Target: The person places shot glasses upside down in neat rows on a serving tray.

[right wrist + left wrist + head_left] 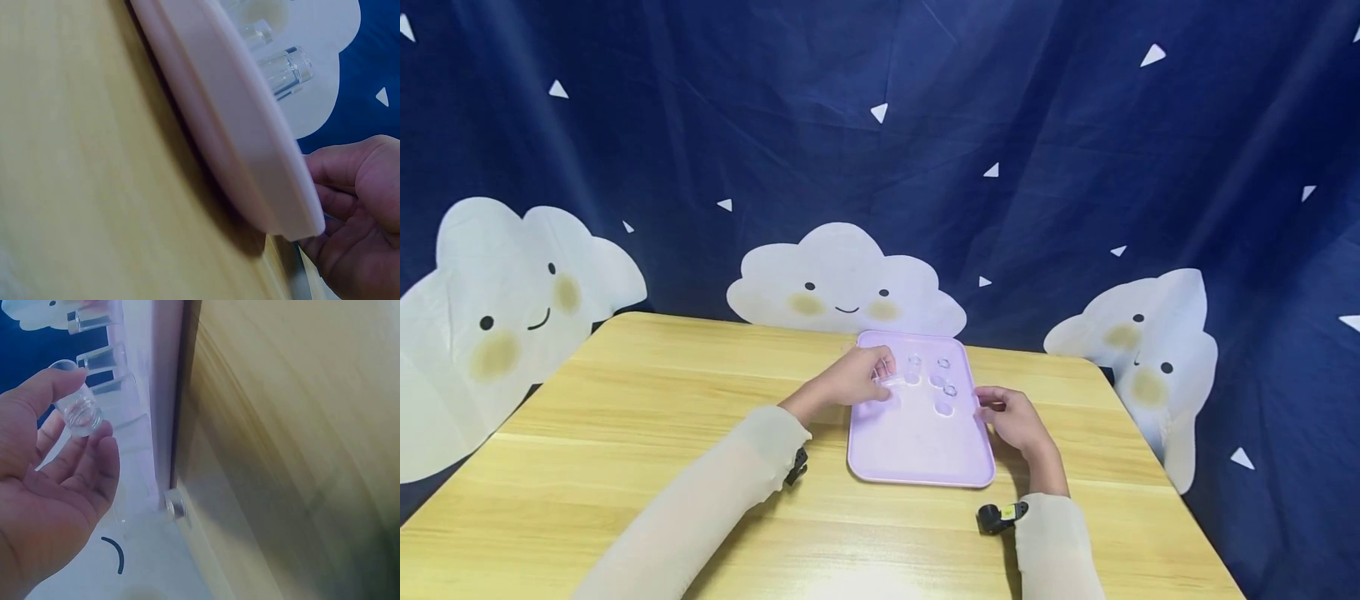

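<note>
My left hand (859, 377) is over the upper left part of a lilac tray (917, 454). Thumb and fingers pinch a small clear cup (81, 412), tilted in the left wrist view. Three more clear cups stand on the tray; one cup (913, 367) is nearest the left hand, another cup (943, 364) is to its right, and a third cup (950, 390) stands a little closer to me. At the tray's right side, my right hand (1013, 418) holds the rim, its fingertips partly hidden behind the edge in the right wrist view.
The tray lies on a wooden table (700, 375), near its far edge. A dark blue curtain (820, 125) with clouds and white triangles hangs right behind the table. Black wrist cameras, such as the right camera (1000, 518), sit on the pale sleeves.
</note>
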A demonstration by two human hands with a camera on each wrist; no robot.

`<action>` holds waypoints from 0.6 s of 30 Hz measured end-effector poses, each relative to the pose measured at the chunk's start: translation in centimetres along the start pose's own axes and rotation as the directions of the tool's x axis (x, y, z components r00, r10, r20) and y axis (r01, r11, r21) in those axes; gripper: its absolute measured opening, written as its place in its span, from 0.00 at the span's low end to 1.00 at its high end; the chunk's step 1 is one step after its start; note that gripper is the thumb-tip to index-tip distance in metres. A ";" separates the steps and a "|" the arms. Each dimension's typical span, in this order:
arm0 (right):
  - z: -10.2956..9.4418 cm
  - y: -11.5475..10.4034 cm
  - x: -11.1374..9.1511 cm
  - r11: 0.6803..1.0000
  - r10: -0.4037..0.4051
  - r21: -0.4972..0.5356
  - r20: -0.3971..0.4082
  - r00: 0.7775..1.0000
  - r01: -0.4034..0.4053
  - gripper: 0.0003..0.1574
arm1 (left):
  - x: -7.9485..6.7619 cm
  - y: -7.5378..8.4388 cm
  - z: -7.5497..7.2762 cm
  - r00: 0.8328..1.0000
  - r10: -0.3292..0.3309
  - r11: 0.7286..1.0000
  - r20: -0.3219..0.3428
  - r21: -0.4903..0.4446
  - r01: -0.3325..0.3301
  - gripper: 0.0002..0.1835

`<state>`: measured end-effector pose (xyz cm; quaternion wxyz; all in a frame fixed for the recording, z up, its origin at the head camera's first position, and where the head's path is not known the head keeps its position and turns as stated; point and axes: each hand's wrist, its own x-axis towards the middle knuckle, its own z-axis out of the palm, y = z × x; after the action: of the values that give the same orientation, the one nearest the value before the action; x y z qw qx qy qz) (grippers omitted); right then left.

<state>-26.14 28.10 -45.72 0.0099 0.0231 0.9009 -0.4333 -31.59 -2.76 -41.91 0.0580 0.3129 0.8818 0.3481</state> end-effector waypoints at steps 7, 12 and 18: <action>0.0 0.2 0.1 1.000 -0.004 -0.002 -0.007 1.000 0.004 0.23 | 0.3 0.4 0.8 0.999 0.037 0.999 -0.008 0.006 -0.037 0.16; 0.0 0.2 0.1 1.000 0.001 -0.002 -0.003 1.000 -0.001 0.23 | 0.6 0.5 1.3 0.999 0.030 0.999 -0.022 -0.029 -0.030 0.17; 0.1 0.0 0.0 1.000 0.021 0.007 0.000 1.000 -0.021 0.23 | 0.9 0.7 1.8 0.999 0.035 0.998 -0.002 -0.061 -0.035 0.18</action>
<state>-26.18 28.06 -45.79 0.0142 0.0328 0.8990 -0.4364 -31.39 -0.77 -42.76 0.0609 0.3261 0.8651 0.3761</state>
